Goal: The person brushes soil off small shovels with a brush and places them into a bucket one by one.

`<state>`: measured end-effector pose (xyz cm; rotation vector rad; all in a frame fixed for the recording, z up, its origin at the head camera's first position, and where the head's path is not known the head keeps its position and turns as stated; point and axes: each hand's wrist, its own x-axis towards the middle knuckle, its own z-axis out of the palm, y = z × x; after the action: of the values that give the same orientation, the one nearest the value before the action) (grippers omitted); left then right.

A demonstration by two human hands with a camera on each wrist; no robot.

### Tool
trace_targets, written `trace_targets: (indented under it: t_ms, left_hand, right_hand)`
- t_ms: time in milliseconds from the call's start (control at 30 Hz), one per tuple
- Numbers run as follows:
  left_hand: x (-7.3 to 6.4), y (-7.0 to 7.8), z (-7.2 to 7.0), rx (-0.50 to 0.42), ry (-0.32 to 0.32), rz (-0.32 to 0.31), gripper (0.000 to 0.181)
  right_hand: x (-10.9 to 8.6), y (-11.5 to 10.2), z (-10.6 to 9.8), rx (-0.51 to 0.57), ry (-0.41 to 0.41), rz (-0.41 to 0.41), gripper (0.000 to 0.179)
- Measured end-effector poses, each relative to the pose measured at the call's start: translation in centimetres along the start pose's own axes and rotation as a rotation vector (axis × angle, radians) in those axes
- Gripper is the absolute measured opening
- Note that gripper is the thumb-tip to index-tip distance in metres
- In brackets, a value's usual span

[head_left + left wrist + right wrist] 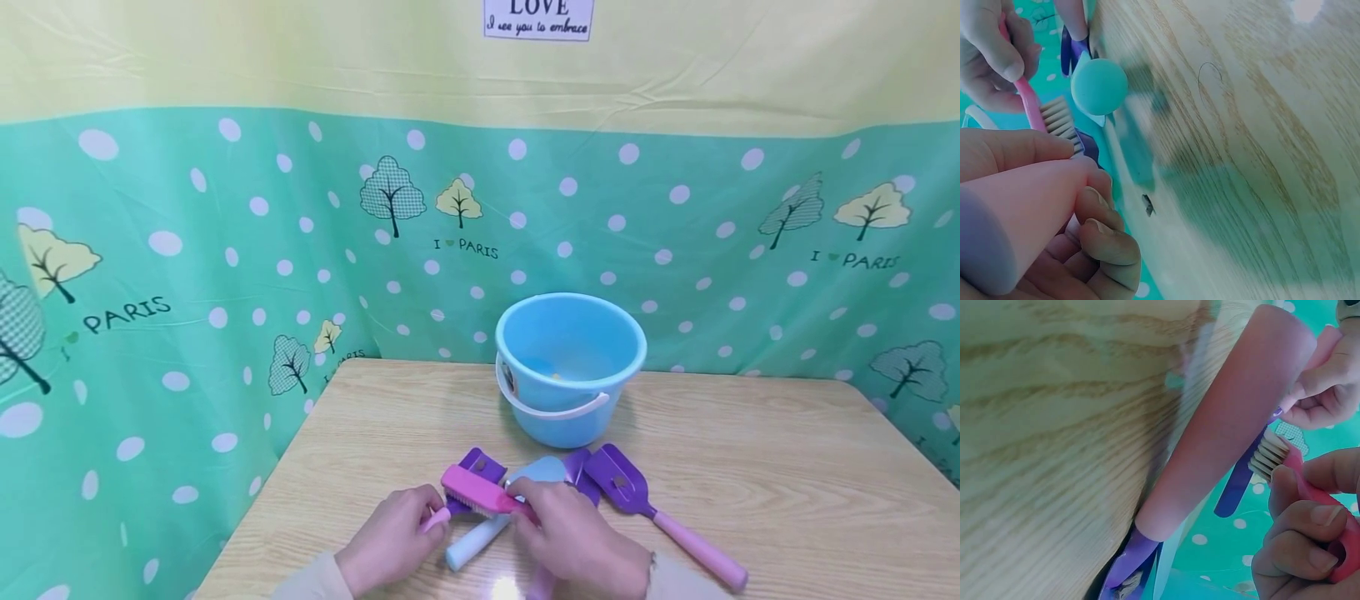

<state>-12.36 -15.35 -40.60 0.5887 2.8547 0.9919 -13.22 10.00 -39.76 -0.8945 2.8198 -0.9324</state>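
In the head view, my left hand (397, 533) grips the pink handle of a small toy shovel with a purple blade (472, 458). The left wrist view shows that handle (1041, 194) inside the curled fingers. My right hand (573, 533) holds a pink brush (468, 488) by its handle, bristles down, and its head overlaps the purple blade. Pale bristles (1269, 455) show in the right wrist view. Below the brush lies a light blue shovel (474, 546). Another purple shovel (576, 463) lies partly hidden under my right hand, its pink handle (1229, 425) pointing toward me.
A light blue bucket (562, 427) with a white handle stands at the back of the wooden table (810, 483). To the right lies a purple shovel (617, 471) with a pink handle, a small brown bit on its blade. A polka-dot curtain (675, 250) hangs behind.
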Motion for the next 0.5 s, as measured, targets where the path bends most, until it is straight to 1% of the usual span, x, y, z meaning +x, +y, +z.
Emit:
trace_targets:
  t_ms: [100, 500]
  left_hand:
    - [0.0, 0.0, 0.0, -0.004, -0.003, 0.0, 0.006]
    - [-0.6, 0.2, 0.0, -0.002, 0.018, 0.011, 0.005]
  right_hand:
    - [0.0, 0.2, 0.0, 0.011, -0.004, 0.014, 0.029]
    - [0.1, 1.4, -0.3, -0.011, 0.05, 0.051, 0.029]
